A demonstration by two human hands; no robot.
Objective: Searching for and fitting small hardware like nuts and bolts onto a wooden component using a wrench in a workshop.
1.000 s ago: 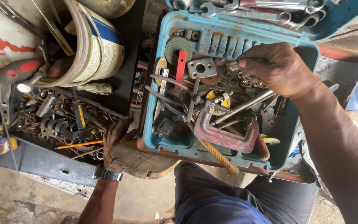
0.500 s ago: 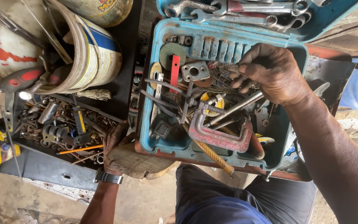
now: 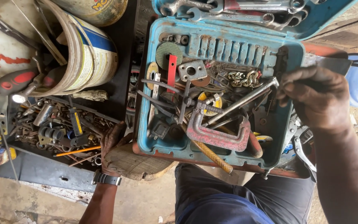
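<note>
While the right hand hovers curled over the right end of a blue tool case, its fingers are bent together near the tip of a long steel rod; whether they pinch the rod or something smaller cannot be told from this angle. The rod lies slantwise across the case, its lower end resting by a red C-clamp, and a short length of chain sits just above it. The left hand grips the case's lower left corner, fingers closed on the rim, where the case rests on a wooden block above the person's lap.

The case appears perched rather than seated, and a tug on the rod could well tip it or drag the tangled clamp, chain and loose scraps with it. Sharp, rusty edges lie close to bare fingers. A yellow-handled tool already juts over the near rim and looks ready to slide out. To the left, a bucket leans over a tray of loose sockets and bits.
</note>
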